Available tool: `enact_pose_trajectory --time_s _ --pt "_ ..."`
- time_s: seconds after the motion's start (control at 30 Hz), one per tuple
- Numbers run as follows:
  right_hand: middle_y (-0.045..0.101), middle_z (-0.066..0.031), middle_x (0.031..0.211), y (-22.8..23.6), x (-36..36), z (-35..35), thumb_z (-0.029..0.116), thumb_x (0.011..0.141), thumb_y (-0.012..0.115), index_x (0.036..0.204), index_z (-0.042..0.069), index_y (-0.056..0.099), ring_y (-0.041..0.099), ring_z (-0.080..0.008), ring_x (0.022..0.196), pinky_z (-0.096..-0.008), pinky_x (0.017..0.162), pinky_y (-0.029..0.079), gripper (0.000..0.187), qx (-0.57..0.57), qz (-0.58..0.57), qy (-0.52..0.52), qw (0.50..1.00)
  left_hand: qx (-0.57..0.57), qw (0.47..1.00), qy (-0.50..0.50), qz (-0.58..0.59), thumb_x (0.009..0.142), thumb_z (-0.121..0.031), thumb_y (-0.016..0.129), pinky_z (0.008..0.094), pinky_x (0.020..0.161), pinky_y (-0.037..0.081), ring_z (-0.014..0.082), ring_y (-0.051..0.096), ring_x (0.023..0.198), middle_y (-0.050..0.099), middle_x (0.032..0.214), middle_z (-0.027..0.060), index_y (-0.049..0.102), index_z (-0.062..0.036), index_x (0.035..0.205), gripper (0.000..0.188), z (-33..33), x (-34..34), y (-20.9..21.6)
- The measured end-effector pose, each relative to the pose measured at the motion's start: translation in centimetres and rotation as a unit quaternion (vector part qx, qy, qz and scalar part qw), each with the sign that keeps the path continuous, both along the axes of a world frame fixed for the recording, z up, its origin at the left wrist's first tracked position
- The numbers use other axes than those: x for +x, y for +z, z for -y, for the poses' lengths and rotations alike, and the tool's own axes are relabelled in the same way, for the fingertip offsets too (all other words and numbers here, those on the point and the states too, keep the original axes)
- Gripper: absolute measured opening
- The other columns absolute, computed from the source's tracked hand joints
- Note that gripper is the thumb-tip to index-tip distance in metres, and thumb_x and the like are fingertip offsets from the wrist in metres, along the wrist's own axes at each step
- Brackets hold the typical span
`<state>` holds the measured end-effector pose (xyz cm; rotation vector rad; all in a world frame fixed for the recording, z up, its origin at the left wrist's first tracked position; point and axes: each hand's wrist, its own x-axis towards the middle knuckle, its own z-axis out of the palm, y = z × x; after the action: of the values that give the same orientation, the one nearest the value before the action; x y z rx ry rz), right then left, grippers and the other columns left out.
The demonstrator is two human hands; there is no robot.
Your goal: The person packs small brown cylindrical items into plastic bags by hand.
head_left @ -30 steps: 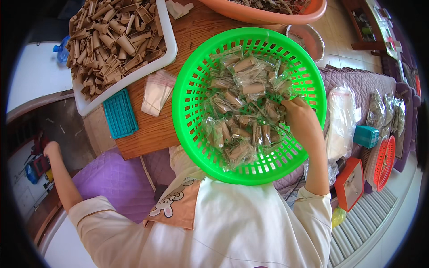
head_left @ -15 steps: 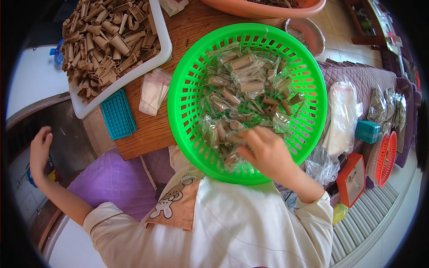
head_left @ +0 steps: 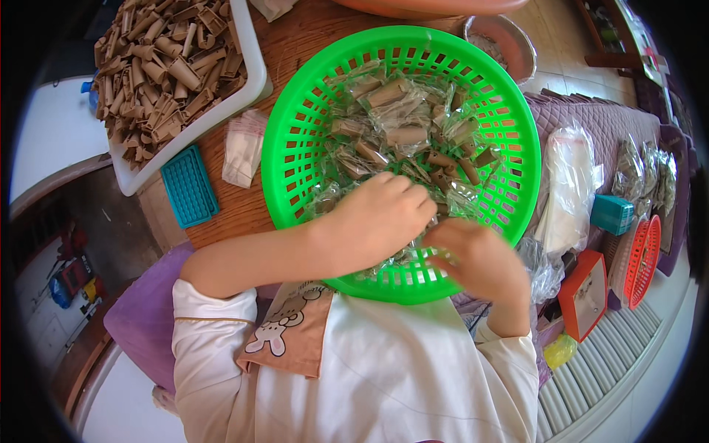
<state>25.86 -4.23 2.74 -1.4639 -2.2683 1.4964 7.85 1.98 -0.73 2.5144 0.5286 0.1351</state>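
In front of me sits a green plastic basket (head_left: 275, 159) of brown channel-shaped pieces, many in clear plastic bags (head_left: 406, 136). A few brown pieces (head_left: 468, 170) in it look unbagged. My left hand (head_left: 384, 214) reaches across the basket's near half, its fingers curled down among the bags. Whatever those fingertips grip is hidden beneath the hand. Close beside it, over the near right part of the basket, is my right hand (head_left: 476, 258). Its fingers bend toward the left hand and are smeared by motion.
A white tub (head_left: 258, 74) heaped with brown pieces (head_left: 166, 70) stands far left on the wooden table (head_left: 295, 29). Nearby lie a teal tray (head_left: 190, 186) and flat clear bags (head_left: 243, 148). To the right are a plastic-wrapped bundle (head_left: 565, 184) and a red box (head_left: 583, 295).
My left hand has swung in from the far left to the basket. The right hand has shifted right and slightly nearer me. The view has moved slightly.
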Motion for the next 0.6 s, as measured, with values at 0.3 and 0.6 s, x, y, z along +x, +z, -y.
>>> enact_pose_trajectory --time_s 0.3,0.6 --pt "0.054 -0.0127 0.094 -3.5 1.2 0.1 0.005 0.069 0.061 0.104 0.005 0.049 0.055 -0.0294 0.087 -0.0380 0.071 0.045 0.037 0.148 0.195 -0.109 0.963 -0.028 0.990 -0.081 -0.108 0.065 -0.030 0.064 0.0398 0.084 0.037 0.0231 0.053 0.084 0.050 0.094 0.0073 0.061 -0.0079 0.086 0.031 1.2 -0.4 -2.4" --pt "0.059 -0.0161 0.087 -2.2 1.3 -1.3 -0.003 0.066 0.057 0.099 0.001 0.052 0.058 -0.0301 0.083 -0.0371 0.069 0.046 0.034 0.019 0.115 -0.227 0.967 -0.143 0.963 -0.155 -0.166 0.066 -0.027 0.064 0.0444 0.084 0.039 0.0267 0.059 0.074 0.053 0.085 0.0094 0.063 -0.0038 0.083 0.029 -1.1 -1.9 0.6"
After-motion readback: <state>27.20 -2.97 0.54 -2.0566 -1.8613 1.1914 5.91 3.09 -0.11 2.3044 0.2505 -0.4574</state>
